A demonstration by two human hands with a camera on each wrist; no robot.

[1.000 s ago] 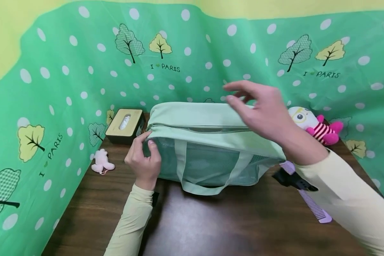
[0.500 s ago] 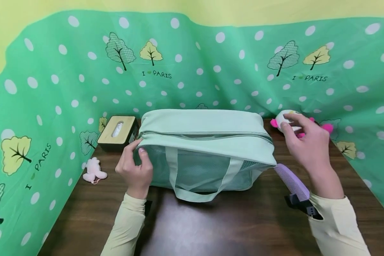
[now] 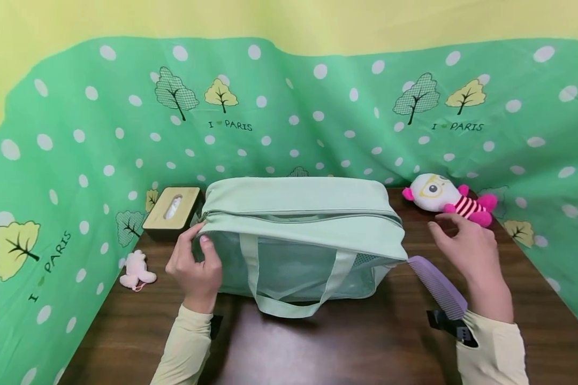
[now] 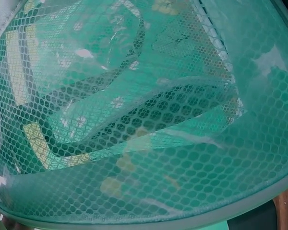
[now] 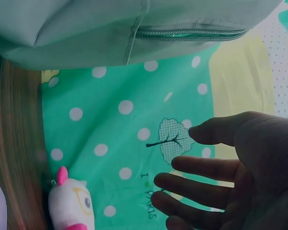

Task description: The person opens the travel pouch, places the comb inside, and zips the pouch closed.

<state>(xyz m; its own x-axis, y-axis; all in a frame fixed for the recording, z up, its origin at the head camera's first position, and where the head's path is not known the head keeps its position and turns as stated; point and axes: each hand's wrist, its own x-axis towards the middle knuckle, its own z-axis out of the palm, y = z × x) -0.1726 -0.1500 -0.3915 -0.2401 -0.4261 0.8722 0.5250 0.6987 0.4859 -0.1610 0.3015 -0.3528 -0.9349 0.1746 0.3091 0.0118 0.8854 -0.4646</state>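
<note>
A mint-green bag (image 3: 294, 195) with a see-through front stands on the table, one strap handle (image 3: 289, 310) hanging forward. Its top zipper (image 3: 298, 218) gapes slightly in the middle. At the upper left corner my left hand (image 3: 195, 267) pinches the bag's edge between thumb and fingers. Mesh and clear plastic of the bag (image 4: 134, 120) fill the left wrist view. My right hand (image 3: 472, 256) holds nothing, its fingers relaxed, to the right of the bag. It is above a purple comb (image 3: 435, 286) and in front of a pink-and-white plush toy (image 3: 462, 200).
A tissue box (image 3: 170, 211) with a wooden lid sits left of the bag at the back. Nearer on that side lies a small pale pink plush (image 3: 137, 270). A green dotted curtain (image 3: 337, 133) hangs around the dark wooden table (image 3: 327, 353).
My right hand has moved from over the bag's top to the right side, then lower, uncovering the plush toy. The left hand keeps its hold on the corner. The head view has tilted up.
</note>
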